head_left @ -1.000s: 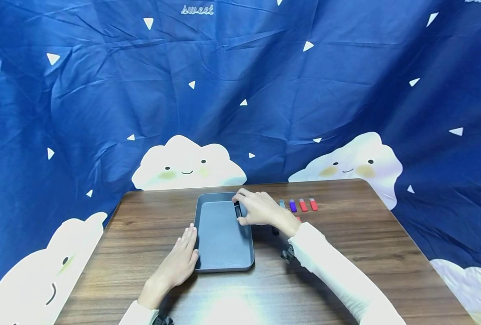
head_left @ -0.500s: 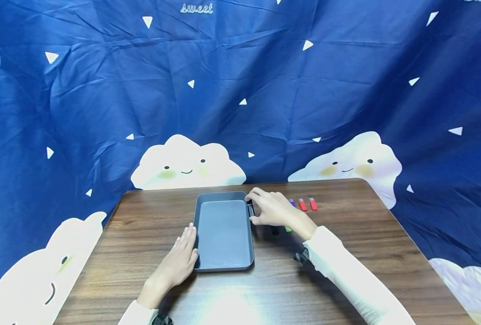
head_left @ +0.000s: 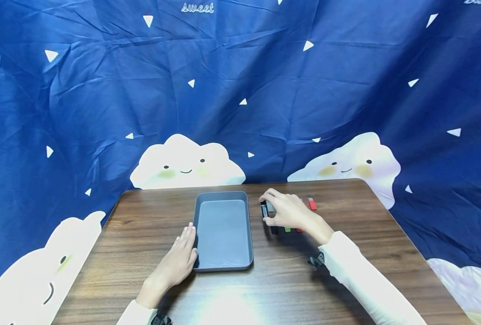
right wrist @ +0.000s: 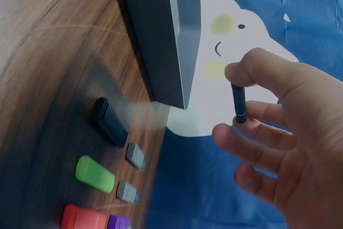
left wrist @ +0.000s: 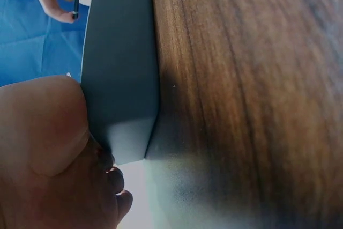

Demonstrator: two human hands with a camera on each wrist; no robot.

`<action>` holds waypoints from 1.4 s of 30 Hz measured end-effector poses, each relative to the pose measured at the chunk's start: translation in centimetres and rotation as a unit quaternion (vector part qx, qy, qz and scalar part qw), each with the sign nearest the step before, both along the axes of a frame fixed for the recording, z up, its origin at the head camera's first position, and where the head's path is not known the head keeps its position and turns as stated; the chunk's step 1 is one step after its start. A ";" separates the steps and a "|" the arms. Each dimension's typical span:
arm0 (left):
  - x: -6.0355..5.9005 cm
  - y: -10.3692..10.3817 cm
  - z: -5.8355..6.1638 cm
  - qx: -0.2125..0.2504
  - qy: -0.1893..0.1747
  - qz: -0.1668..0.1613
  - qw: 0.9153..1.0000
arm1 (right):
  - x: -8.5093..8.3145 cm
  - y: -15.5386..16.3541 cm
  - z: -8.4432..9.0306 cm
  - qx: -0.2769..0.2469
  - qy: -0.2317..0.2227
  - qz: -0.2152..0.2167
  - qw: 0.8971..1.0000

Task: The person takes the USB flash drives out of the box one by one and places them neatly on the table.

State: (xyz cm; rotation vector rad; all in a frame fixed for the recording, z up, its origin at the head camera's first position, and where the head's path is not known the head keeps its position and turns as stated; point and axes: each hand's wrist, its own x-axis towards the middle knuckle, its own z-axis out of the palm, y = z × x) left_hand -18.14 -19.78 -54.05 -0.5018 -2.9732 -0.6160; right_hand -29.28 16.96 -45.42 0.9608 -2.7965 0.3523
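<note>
Two hands over a brown wood-grain table (head_left: 346,253) — blue cloud-print cloth (head_left: 240,90) behind. Left hand (head_left: 178,262) flat, fingers straight, against the grey tray (head_left: 223,266). Right hand (head_left: 289,212) pinches a black stick (right wrist: 238,102) beside it.

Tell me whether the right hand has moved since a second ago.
Yes. The right hand, pinching a small black stick, has moved rightward: earlier it was over the grey tray's right edge, now it is clear of it, above the wooden table.
</note>
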 end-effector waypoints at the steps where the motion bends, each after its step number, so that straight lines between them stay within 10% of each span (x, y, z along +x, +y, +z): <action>1: 0.0 0.0 0.0 0.000 0.000 -0.001 1.000 | 0.0 0.2 0.0 0.001 0.002 -0.003 1.000; 42: 0.1 -0.3 -0.2 0.024 0.019 -0.012 0.999 | 1.9 9.0 -2.0 -0.026 0.007 -0.080 0.996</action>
